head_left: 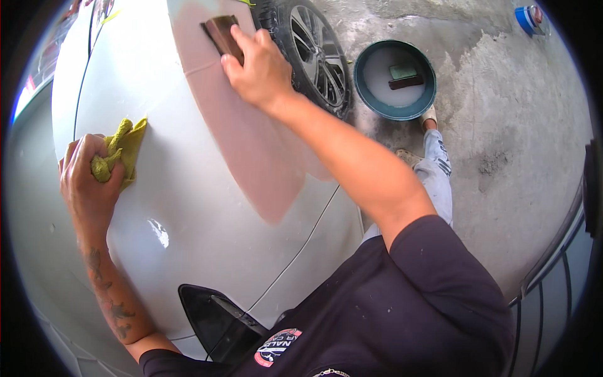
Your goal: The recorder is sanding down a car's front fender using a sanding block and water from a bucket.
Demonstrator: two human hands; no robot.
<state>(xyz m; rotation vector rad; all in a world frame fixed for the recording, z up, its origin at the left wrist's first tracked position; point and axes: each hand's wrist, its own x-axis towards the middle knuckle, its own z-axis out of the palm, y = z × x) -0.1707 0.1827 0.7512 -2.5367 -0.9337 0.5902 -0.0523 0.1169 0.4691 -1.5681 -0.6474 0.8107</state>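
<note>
My right hand [260, 72] is closed on a folded piece of brown sandpaper [221, 32], with the fingers laid along it. The sandpaper lies flat against a pinkish primer patch [251, 163] on a pale grey car's fender [141, 75]. Bunched in my left hand [86, 179] is a yellow-green cloth [132, 147], one corner of it spread on the bodywork. That hand rests on the car, left of the primer patch. Whether anything backs the sandpaper is hidden.
The car's wheel [317, 60] stands right of the primer patch. Beside it, a dark green bucket [396, 117] of cloudy water holds a green block [402, 71] and a dark brown piece. A black side mirror [204, 320] juts out near me. Concrete floor [502, 113] extends right.
</note>
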